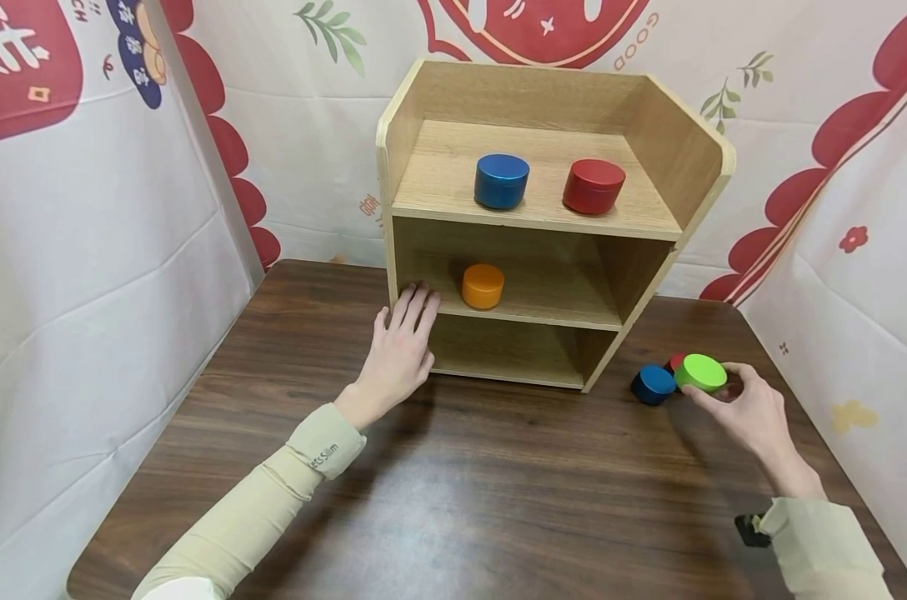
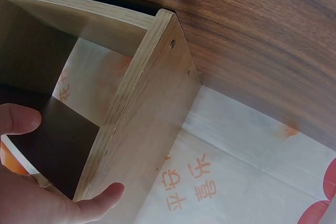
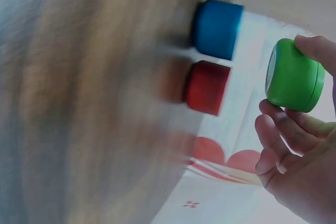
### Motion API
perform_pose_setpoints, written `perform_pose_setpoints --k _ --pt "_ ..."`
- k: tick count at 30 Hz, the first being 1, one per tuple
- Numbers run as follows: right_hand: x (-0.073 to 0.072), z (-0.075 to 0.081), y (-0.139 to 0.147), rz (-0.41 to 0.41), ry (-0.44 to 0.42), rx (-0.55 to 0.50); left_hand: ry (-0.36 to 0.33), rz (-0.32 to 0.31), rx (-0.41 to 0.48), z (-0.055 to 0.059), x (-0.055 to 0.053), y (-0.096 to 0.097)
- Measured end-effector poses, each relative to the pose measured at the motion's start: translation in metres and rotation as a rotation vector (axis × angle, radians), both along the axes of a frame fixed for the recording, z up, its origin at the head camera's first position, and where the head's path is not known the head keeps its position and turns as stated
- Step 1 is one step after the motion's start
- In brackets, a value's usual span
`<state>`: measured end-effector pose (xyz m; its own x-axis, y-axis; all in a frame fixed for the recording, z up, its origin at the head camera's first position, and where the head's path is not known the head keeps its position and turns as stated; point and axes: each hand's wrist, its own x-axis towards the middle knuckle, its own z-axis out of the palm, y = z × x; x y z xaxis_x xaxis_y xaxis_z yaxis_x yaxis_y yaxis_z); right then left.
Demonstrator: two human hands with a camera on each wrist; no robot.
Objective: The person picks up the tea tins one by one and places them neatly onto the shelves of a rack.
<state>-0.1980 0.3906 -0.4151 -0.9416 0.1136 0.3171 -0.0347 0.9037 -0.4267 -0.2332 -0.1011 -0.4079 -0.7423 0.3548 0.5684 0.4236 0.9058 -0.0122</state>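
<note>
My right hand [image 1: 757,412] pinches a lime-green round tin [image 1: 701,372] between thumb and fingers. The right wrist view shows this green tin [image 3: 295,75] held off the table. Just left of it on the table stand a small blue tin [image 1: 653,384] and a red tin [image 3: 208,87], the red one mostly hidden in the head view. My left hand [image 1: 398,354] rests at the left front edge of a wooden shelf [image 1: 509,221], its fingers extended. An orange tin [image 1: 483,287] sits on the middle shelf, right of those fingers.
On the top shelf stand a larger blue tin [image 1: 502,181] and a larger red tin [image 1: 593,187]. The shelf unit is on a dark wooden table [image 1: 438,500]. Printed white cloth [image 1: 296,167] hangs behind and at both sides.
</note>
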Motion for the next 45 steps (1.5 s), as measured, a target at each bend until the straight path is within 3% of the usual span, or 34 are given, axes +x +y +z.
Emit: perform_pose_setpoints --k 17,31,45 --pt "0.004 0.027 -0.045 0.099 0.067 -0.087 0.009 0.004 0.006 -0.001 0.0 0.001" --pt "0.008 0.054 -0.093 0.222 0.188 -0.109 0.014 0.009 0.0 -0.001 0.0 0.0" --pt "-0.003 0.072 -0.139 0.346 0.224 -0.207 0.011 0.004 0.002 -0.001 0.0 0.0"
